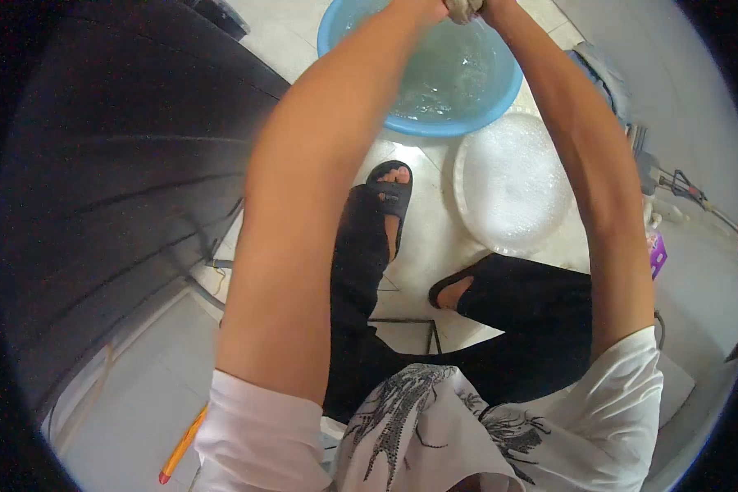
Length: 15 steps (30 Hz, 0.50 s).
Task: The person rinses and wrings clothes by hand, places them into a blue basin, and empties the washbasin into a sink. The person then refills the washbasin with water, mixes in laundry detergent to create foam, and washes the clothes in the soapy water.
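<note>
- Cloth, greyish and bunched, shows at the very top of the view, over the far part of the blue basin, with the left hand on one side of it and the right hand on the other.
- Both hands are brought close together at the bundle, but the frame cuts off most of the fingers; whether they pinch it, press it or wrap round it, I cannot tell.
- Slipping looks the likeliest trouble: if the cloth is wet, a loose hold could let it drop into the water and splash over the rim.
- Water on the floor could make the smooth tiles slick under the sandal, which stands near the basin.
- The white basin, brimming with suds, sits just beside the blue one; a nudge from the foot or a shove against the blue basin might spill foam.
- As for direction, the visible folds of the cloth bulge down the view, towards the wearer.
- Its long axis cannot be told: only a short, squat lump shows between the hands, and the rest is hidden or out of frame.
</note>
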### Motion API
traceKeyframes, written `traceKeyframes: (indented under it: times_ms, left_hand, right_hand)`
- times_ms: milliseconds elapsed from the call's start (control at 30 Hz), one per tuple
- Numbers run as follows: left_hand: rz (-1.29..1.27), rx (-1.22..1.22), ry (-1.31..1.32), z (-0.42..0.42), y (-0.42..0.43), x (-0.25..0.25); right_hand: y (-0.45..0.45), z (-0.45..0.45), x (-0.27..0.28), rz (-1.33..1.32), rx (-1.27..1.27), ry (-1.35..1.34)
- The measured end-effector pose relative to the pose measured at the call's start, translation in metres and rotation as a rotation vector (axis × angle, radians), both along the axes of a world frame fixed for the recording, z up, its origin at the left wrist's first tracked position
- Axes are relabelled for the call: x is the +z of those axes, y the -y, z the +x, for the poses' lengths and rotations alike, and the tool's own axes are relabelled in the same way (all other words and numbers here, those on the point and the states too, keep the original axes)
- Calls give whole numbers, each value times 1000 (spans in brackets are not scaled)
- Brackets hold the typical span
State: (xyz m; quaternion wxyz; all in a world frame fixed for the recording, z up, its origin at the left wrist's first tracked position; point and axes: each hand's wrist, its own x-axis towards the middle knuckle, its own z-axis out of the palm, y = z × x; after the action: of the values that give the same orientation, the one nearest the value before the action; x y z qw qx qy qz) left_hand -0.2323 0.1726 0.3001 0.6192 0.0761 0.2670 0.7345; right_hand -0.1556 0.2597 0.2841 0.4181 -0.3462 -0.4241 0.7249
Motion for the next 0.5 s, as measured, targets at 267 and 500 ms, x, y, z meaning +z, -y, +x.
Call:
traceKeyframes:
  times_ms: [267, 500]
  left_hand:
    - [174, 18, 238, 6, -7, -20]
    - [-413, 738, -831, 22, 9, -30]
  right_hand:
    - [69, 39, 17, -321, 290, -552]
    - [56, 41, -17, -180, 287, -56]
